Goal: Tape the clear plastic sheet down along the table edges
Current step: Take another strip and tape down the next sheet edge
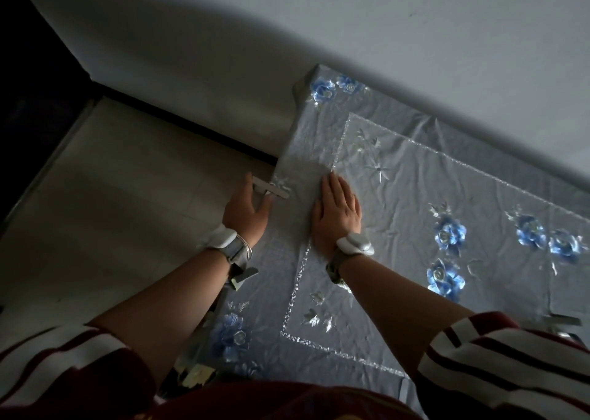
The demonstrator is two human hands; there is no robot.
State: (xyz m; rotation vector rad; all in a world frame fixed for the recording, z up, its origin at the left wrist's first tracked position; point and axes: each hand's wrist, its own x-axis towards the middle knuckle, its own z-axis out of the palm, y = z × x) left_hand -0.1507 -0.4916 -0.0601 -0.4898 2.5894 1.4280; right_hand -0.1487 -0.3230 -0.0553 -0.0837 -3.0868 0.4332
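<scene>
A clear plastic sheet point(415, 177) printed with blue flowers covers the table top and folds down over its left edge point(289, 151). A grey strip of tape point(271, 189) lies across that edge. My left hand point(247, 209) is beside the edge with its fingers on the strip's outer end, pressing it against the table's side. My right hand point(338, 210) lies flat, fingers straight, on the sheet just inside the edge. Another tape strip point(563, 320) sits at the near right edge.
The table stands against a pale wall point(415, 36). To the left is bare light floor point(111, 212) with a dark skirting line. A torn piece of tape point(244, 279) hangs at the left edge below my left wrist.
</scene>
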